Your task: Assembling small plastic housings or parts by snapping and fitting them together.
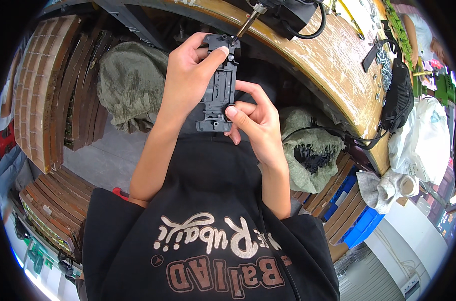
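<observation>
A dark grey moulded plastic chassis (221, 88), long and narrow with slots and posts, is held upright in the picture above my lap. My left hand (188, 75) grips its far end, the thumb pressing on the face near the top. Around the lower right edge, my right hand (258, 118) is closed, with its thumb on the face and fingers partly hidden beneath. The metal tip of a bench-mounted powered screwdriver (250, 21) meets the chassis's far right corner; whether a screw is under it cannot be made out.
A worn wooden workbench (308, 60) curves across the far right, bearing loose screws (383, 70) and a black pouch (399, 95). Woven sacks stand on both sides, the right sack (311, 150) holding dark parts. Stacked brown boards (47, 90) stand left. A black cable hangs off the bench.
</observation>
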`<act>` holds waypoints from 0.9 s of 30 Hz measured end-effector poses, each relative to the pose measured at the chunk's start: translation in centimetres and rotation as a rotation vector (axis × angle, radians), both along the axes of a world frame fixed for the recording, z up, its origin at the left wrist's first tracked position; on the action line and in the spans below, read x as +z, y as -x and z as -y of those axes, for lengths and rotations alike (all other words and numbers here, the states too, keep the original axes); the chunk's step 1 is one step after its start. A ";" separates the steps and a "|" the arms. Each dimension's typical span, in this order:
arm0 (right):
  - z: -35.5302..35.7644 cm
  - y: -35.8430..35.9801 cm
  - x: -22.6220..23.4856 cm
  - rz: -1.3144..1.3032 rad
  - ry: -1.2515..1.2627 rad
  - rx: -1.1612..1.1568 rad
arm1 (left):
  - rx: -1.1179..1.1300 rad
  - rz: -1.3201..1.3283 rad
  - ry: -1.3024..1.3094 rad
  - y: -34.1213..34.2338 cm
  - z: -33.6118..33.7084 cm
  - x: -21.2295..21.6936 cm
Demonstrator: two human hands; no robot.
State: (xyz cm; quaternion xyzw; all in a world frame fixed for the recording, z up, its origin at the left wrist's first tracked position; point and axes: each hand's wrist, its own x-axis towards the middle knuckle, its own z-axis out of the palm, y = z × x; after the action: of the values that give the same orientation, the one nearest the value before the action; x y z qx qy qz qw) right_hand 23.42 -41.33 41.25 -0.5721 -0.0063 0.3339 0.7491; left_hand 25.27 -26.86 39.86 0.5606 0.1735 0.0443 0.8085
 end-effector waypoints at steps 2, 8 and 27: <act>0.5 0.1 -0.5 -0.003 0.026 0.004 | -0.013 -0.005 0.002 0.1 0.5 -0.6; 4.0 1.8 -2.9 -0.073 0.151 0.087 | -0.175 -0.013 -0.121 3.0 3.7 -3.6; 32.8 9.0 -17.6 0.034 0.767 -1.430 | -0.521 -0.373 -0.235 3.9 5.7 -7.0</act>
State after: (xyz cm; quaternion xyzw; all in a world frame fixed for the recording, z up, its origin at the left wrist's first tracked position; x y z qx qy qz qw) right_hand 14.41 -74.08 23.65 -0.6598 0.4644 -0.2553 0.5328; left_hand 21.39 -32.51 32.88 0.6737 0.1631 -0.2477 0.6769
